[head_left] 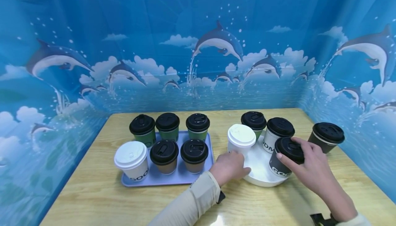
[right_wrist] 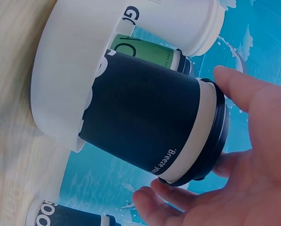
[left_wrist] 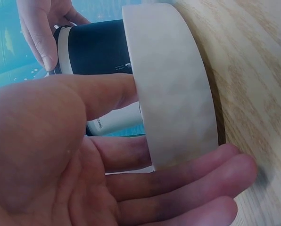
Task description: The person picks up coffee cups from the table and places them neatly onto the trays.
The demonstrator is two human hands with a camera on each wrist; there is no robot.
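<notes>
My right hand (head_left: 315, 167) holds a black paper coffee cup (right_wrist: 145, 113) by its black lid (head_left: 289, 149), thumb on one side and fingers on the other. The cup stands at the near right of a round white dish (head_left: 263, 178), its base hidden by the dish wall in the right wrist view. At the dish's near left edge, my left hand (head_left: 230, 167) grips the rim, thumb and forefinger reaching inside and other fingers along the outside. A white cup (head_left: 241, 138), a white cup with a black lid (head_left: 278, 133) and a green cup (head_left: 253, 123) also stand in the dish.
Another black cup (head_left: 326, 136) stands on the wooden table (head_left: 92, 198), right of the dish. To the left, a lavender tray (head_left: 161, 182) carries a white cup (head_left: 132, 160), brown cups (head_left: 165, 157) and green cups (head_left: 168, 126). A dolphin-print curtain (head_left: 185, 92) surrounds the table.
</notes>
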